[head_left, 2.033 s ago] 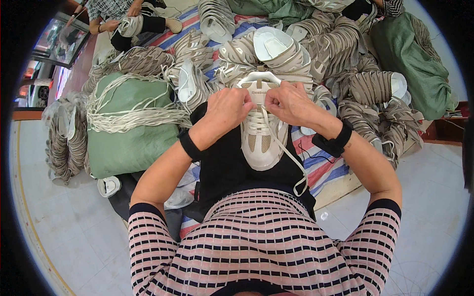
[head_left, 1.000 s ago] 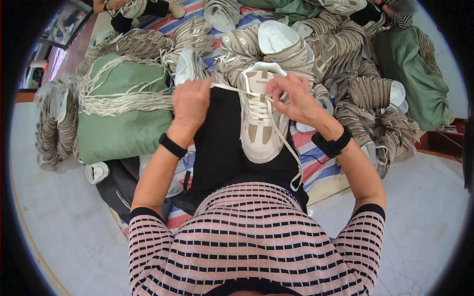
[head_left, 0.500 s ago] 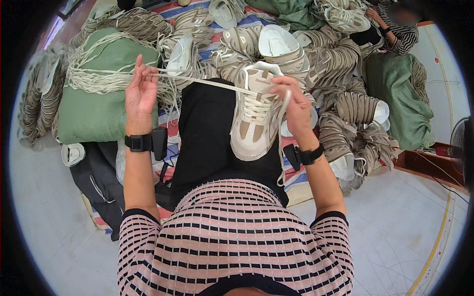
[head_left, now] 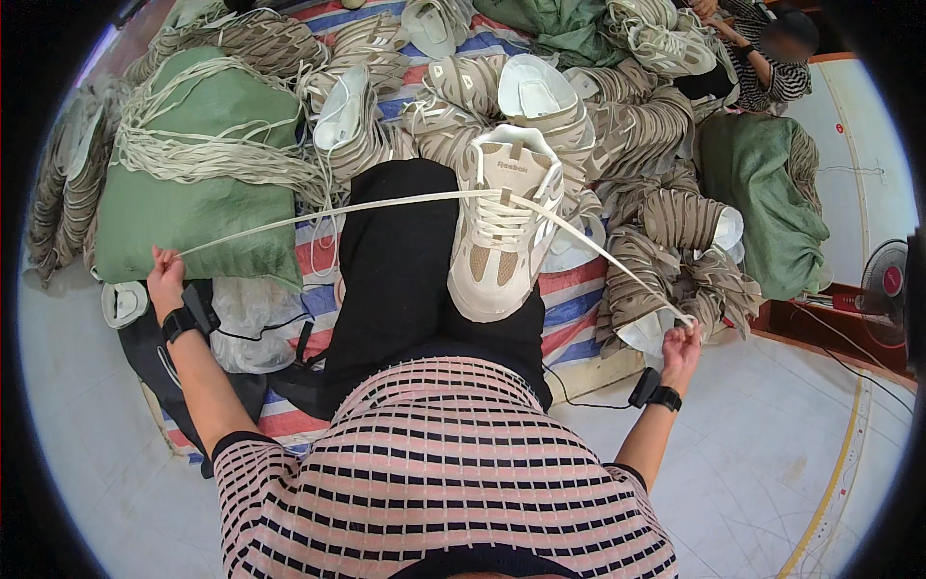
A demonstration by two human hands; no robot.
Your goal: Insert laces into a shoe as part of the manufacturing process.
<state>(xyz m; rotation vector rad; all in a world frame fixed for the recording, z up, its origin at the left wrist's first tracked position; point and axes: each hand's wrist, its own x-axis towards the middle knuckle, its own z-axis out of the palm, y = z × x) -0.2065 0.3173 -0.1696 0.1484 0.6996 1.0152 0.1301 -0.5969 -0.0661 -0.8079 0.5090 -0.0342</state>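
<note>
I see the shoe point(head_left: 502, 232) resting sole-down on the lap, on black cloth, its long axis running up and down the frame: toe toward the body, heel and tongue pointing away toward the pile. The lace point(head_left: 386, 205) is pulled taut out of the top eyelets in two long strands, one going left, the other down to the right. My left hand point(head_left: 166, 275) is closed on the left end, out by the edge of the green sack point(head_left: 183, 207). My right hand point(head_left: 681, 343) pinches the right end, I think between thumb and fingers, though it is small here near the rim. Both arms are spread well apart. Beyond the shoe lies a heap of shoes point(head_left: 540, 96) and bundles of laces point(head_left: 212, 154); the left strand passes over the sack's corner. A fan point(head_left: 885, 280) stands far right.
</note>
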